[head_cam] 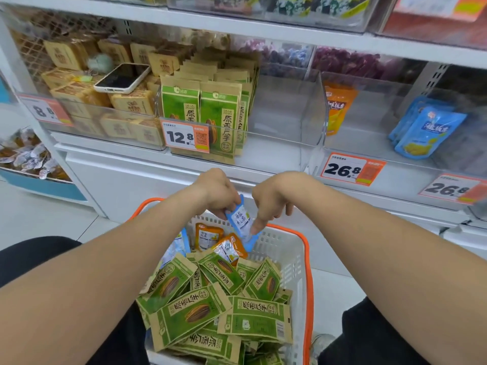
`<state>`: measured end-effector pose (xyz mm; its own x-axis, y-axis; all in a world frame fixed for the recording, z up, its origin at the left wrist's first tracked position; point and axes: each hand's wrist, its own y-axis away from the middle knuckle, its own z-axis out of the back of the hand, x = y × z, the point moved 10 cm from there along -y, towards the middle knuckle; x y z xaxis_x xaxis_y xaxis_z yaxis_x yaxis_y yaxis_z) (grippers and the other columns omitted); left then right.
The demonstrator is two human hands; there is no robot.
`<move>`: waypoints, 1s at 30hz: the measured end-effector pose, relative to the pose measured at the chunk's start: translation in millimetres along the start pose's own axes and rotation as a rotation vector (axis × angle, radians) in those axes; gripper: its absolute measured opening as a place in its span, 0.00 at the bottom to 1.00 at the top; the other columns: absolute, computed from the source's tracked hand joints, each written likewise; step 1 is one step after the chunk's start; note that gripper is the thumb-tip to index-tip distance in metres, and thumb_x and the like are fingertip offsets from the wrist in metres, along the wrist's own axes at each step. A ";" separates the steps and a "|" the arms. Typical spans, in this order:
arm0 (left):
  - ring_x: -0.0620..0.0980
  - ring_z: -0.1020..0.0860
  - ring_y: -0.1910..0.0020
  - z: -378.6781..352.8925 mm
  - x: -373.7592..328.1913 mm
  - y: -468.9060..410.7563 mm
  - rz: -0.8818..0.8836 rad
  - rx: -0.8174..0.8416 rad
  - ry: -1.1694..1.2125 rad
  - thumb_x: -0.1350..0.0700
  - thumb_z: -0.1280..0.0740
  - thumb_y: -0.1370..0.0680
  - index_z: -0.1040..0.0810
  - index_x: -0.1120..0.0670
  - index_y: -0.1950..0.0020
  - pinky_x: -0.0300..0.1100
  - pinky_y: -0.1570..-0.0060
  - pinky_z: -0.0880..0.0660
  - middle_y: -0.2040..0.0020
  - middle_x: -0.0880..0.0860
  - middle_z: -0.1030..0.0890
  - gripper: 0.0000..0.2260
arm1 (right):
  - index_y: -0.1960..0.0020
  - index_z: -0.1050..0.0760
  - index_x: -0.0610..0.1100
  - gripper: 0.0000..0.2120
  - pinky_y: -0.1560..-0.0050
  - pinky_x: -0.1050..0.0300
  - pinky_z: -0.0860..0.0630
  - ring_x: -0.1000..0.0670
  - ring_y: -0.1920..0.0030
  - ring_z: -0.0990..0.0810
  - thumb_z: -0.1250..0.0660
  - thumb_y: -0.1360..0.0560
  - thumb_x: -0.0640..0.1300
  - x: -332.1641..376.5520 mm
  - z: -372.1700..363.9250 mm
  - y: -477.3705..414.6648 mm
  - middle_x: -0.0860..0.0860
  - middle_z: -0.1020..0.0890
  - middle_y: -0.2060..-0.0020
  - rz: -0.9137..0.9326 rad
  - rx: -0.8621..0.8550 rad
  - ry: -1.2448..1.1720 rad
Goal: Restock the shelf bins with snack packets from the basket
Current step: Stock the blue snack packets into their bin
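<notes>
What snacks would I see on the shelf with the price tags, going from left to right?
Brown square packets → green packets with a seed picture → orange packet → blue packets.

Bright, even white light falls from above, leaving only faint, soft shadows. Pale glare veils the clear bin (279, 143) fronts. The green packets (200, 309) at centre are sharp; the top shelf (263, 31) and far-right price tag (452, 189) are smeared, and shelf lines bow toward the edges.
</notes>
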<state>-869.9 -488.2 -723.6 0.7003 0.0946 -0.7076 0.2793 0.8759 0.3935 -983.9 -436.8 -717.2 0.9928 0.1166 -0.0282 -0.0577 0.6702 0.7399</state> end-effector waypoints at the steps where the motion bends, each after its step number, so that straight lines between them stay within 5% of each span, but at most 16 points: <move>1: 0.54 0.16 0.71 -0.7 -0.2 3.8 0.037 0.008 0.114 0.70 0.27 0.25 0.14 0.65 0.52 0.42 0.70 0.18 0.64 0.61 0.16 0.05 | 0.49 0.25 0.41 0.30 0.46 0.47 0.16 0.45 0.45 0.16 0.22 0.31 0.66 -0.6 -0.4 1.6 0.46 0.16 0.47 0.008 -0.012 -0.080; 3: 0.52 0.15 0.69 -11.1 0.4 9.3 0.120 0.081 0.367 0.73 0.30 0.24 0.16 0.67 0.45 0.41 0.68 0.17 0.59 0.62 0.15 0.08 | 0.50 0.25 0.40 0.33 0.46 0.46 0.15 0.45 0.47 0.15 0.21 0.34 0.68 -1.4 1.9 5.4 0.44 0.16 0.47 0.022 -0.049 -0.186; 6: 0.52 0.14 0.64 -26.8 -9.2 15.2 0.161 0.187 0.690 0.71 0.34 0.20 0.20 0.68 0.37 0.39 0.67 0.18 0.52 0.62 0.15 0.12 | 0.54 0.23 0.41 0.21 0.57 0.53 0.15 0.46 0.57 0.14 0.21 0.29 0.57 -5.2 13.9 10.9 0.42 0.15 0.55 0.042 -0.176 -0.241; 9: 0.55 0.17 0.64 -12.1 -19.7 16.2 0.103 0.048 0.876 0.66 0.36 0.19 0.23 0.66 0.40 0.41 0.69 0.18 0.54 0.62 0.19 0.09 | 0.49 0.24 0.40 0.11 0.65 0.57 0.19 0.44 0.59 0.15 0.26 0.25 0.44 -12.8 24.0 19.4 0.41 0.18 0.53 0.079 -0.270 -0.399; 13: 0.51 0.27 0.68 20.9 -25.4 22.3 0.036 -0.229 0.686 0.54 0.37 0.19 0.21 0.59 0.40 0.41 0.68 0.27 0.60 0.54 0.24 0.13 | 0.36 0.30 0.41 0.16 0.50 0.44 0.15 0.42 0.49 0.14 0.30 0.21 0.37 -20.5 38.0 31.2 0.40 0.19 0.45 0.204 -0.352 -0.874; 17: 0.46 0.23 0.69 32.1 -45.5 31.9 -0.105 -0.270 0.733 0.52 0.35 0.16 0.19 0.56 0.49 0.42 0.64 0.23 0.59 0.52 0.21 0.09 | 0.34 0.26 0.46 0.11 0.41 0.41 0.19 0.44 0.48 0.16 0.38 0.15 0.39 -21.7 52.9 44.6 0.40 0.17 0.40 0.388 -0.447 -1.179; 21: 0.52 0.19 0.62 29.5 -48.0 31.3 -0.117 -0.200 0.820 0.50 0.32 0.17 0.18 0.58 0.45 0.44 0.64 0.23 0.54 0.56 0.15 0.11 | 0.31 0.27 0.46 0.12 0.43 0.43 0.18 0.44 0.48 0.16 0.41 0.13 0.41 -18.0 56.8 58.3 0.40 0.17 0.39 0.536 -0.433 -1.403; 24: 0.54 0.16 0.57 30.7 -53.2 31.0 -0.185 -0.212 0.771 0.49 0.30 0.17 0.16 0.60 0.45 0.48 0.58 0.20 0.50 0.60 0.13 0.14 | 0.31 0.25 0.47 0.16 0.41 0.39 0.18 0.40 0.43 0.15 0.31 0.18 0.40 -7.9 53.9 65.5 0.40 0.17 0.40 0.626 -0.380 -1.352; 30: 0.50 0.15 0.57 52.5 -74.2 46.2 -0.452 -0.435 0.578 0.55 0.26 0.20 0.17 0.56 0.50 0.58 0.50 0.17 0.56 0.54 0.14 0.05 | 0.39 0.23 0.42 0.18 0.57 0.49 0.14 0.40 0.56 0.11 0.25 0.26 0.33 -11.0 37.9 57.7 0.40 0.13 0.49 0.416 -0.480 -1.319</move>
<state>-874.4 -479.5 -622.0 0.1042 -0.1850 -0.9772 0.0916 0.9801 -0.1758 -994.1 -427.1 -648.7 0.2551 -0.2055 0.9448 -0.1247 0.9620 0.2429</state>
